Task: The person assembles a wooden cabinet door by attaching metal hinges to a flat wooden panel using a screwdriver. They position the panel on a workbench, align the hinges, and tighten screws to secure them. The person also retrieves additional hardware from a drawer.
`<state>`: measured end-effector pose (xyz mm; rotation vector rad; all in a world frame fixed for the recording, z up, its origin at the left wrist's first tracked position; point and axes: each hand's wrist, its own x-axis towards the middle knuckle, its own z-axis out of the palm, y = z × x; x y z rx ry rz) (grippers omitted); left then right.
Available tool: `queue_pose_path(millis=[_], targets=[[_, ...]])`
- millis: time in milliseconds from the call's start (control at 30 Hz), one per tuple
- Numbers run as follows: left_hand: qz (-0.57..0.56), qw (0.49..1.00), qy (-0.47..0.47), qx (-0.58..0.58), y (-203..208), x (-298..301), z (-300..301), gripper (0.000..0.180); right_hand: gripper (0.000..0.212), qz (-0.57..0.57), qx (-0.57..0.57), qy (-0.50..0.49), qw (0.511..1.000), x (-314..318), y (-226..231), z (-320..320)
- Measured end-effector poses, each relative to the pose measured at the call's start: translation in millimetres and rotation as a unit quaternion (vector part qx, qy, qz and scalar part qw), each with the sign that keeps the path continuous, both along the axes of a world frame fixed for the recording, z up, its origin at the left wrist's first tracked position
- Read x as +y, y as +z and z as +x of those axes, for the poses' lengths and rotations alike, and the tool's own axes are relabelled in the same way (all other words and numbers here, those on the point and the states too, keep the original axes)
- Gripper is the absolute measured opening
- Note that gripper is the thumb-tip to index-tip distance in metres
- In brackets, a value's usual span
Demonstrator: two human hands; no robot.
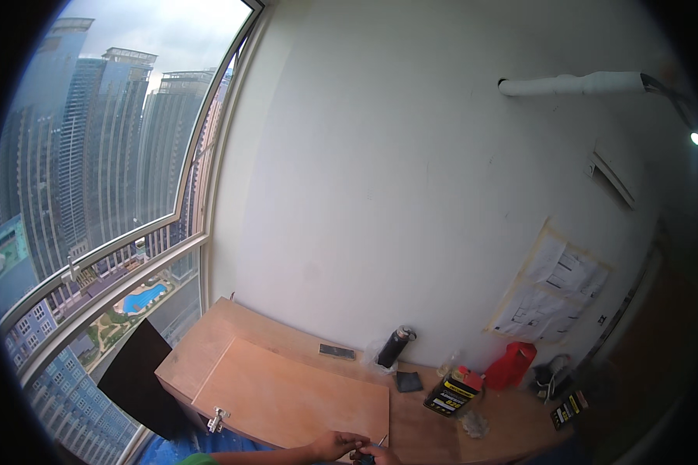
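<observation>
My left hand [338, 444] is closed at the near edge of a flat wooden panel [295, 391], its fingertips meeting my right hand. Just beside it, my right hand [386, 455] is curled around a small dark tool [363, 458], partly cut off by the lower edge of the picture. A thin metal shaft [382, 440] sticks up by the right fingers. What the left fingers pinch is hidden. On the panel's front left edge sits a metal cabinet hinge [218, 419].
The panel lies on a long wooden worktop [225, 318]. Along the wall stand a phone [337, 352], a black bottle [395, 346], a dark square pad [409, 381], a black-and-yellow can [452, 391] and a red container [510, 366]. A tall window [93, 256] is at left.
</observation>
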<state>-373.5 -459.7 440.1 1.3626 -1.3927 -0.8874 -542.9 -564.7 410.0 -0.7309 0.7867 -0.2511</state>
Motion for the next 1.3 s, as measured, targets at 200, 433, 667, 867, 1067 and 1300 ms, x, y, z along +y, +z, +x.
queue_pose_path(millis=[200, 433, 667, 867, 1067, 1300], targets=[[0.003, 0.992, -0.069, 0.107, 17.7, 58.4, 70.3, 0.036, 0.018, -0.035, -0.001, -0.020, 0.999, 64.2, 15.3, 67.6], [0.086, 0.951, -0.117, 0.273, 5.3, 106.5, 138.1, 0.047, 0.012, -0.006, -0.128, -0.010, 0.992, 126.0, 11.1, 131.8], [0.012, 0.945, -0.139, 0.297, -22.8, 116.1, 140.7, 0.035, 0.019, 0.072, -0.091, -0.084, 0.990, 155.5, 5.2, 136.6], [0.036, 0.954, -0.159, 0.254, -8.2, 129.2, 126.5, 0.038, 0.021, 0.066, -0.132, -0.096, 0.984, 168.4, 0.5, 121.1], [0.058, 0.963, -0.200, 0.171, 2.0, 147.3, 82.0, 0.041, 0.025, 0.082, -0.206, -0.130, 0.966, 203.4, -4.7, 70.5], [-0.003, 0.978, -0.207, 0.033, -2.5, 168.4, 37.7, 0.043, 0.027, 0.102, -0.180, -0.233, 0.950, 236.8, -16.6, 21.8]])
